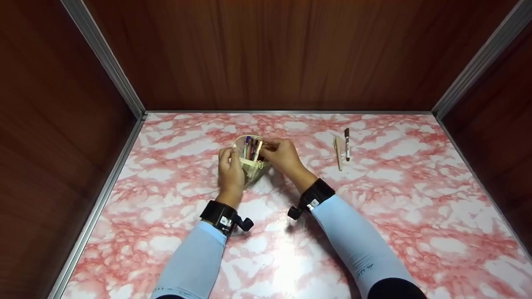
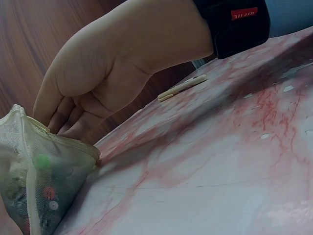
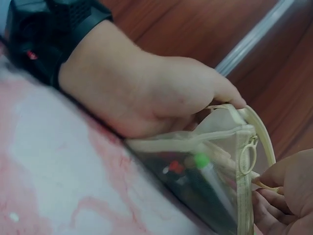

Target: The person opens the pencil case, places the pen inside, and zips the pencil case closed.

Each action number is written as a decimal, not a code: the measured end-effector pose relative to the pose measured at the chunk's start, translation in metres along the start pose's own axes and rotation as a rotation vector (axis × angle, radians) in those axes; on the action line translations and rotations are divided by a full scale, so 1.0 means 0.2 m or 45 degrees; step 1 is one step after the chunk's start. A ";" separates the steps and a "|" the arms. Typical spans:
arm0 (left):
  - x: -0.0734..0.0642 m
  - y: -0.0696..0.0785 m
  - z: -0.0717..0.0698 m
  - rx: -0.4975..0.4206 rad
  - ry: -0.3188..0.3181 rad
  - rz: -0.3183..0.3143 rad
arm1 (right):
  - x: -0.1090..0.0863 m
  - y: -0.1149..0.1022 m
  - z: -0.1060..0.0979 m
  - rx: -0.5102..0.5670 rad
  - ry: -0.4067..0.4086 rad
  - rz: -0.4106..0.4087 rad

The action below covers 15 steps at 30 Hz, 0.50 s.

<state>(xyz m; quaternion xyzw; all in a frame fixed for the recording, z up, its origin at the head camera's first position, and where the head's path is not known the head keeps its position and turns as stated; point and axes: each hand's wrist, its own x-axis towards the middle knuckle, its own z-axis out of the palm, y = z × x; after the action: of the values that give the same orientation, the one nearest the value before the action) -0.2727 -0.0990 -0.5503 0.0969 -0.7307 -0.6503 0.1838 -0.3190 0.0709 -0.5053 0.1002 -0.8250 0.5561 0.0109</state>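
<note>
A cream mesh zip pencil pouch [image 1: 252,171] stands with its mouth unzipped, tilted toward me. Several pens and markers [image 1: 249,150] show inside, one with a blue top. My left hand [image 1: 231,168] grips the left side of the pouch, its fingers at the rim in the right wrist view. At the opposite side, my right hand [image 1: 286,158] holds the rim [image 3: 247,115], with the thumb on the zipper edge and the other fingers partly hidden. A cream marker [image 1: 258,150] leans by the right thumb. Through the mesh, a green pen end [image 3: 201,160] shows.
To the right lie a beige pen [image 1: 338,154] and a brown-capped white marker [image 1: 347,144], side by side on the red-and-white marbled table [image 1: 174,232]. Dark wood panels [image 1: 266,54] with metal edging enclose the back and sides.
</note>
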 end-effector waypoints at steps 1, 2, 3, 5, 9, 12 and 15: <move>0.00 0.00 0.00 -0.005 -0.002 0.006 | 0.00 0.00 0.00 -0.053 -0.013 -0.008; 0.00 0.00 0.00 -0.015 -0.004 0.013 | 0.00 -0.01 0.00 -0.102 -0.026 -0.022; 0.00 -0.01 0.00 -0.024 -0.005 0.016 | 0.00 -0.01 0.00 -0.144 -0.039 -0.037; 0.01 -0.01 0.00 -0.049 -0.008 0.027 | 0.00 -0.01 0.00 -0.199 -0.051 -0.050; 0.01 -0.01 0.01 -0.063 0.001 0.034 | 0.01 0.00 -0.04 -0.166 -0.046 -0.010; 0.01 -0.01 0.01 -0.053 0.008 0.043 | 0.01 0.01 -0.10 -0.090 -0.046 0.057; 0.01 -0.01 0.01 -0.032 0.010 0.046 | 0.01 0.04 -0.20 -0.050 -0.038 0.105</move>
<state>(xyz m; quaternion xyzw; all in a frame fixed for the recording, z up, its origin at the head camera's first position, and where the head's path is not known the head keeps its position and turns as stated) -0.2753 -0.0991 -0.5528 0.0838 -0.7235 -0.6555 0.1995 -0.3261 0.1096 -0.4964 0.0741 -0.8393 0.5381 -0.0223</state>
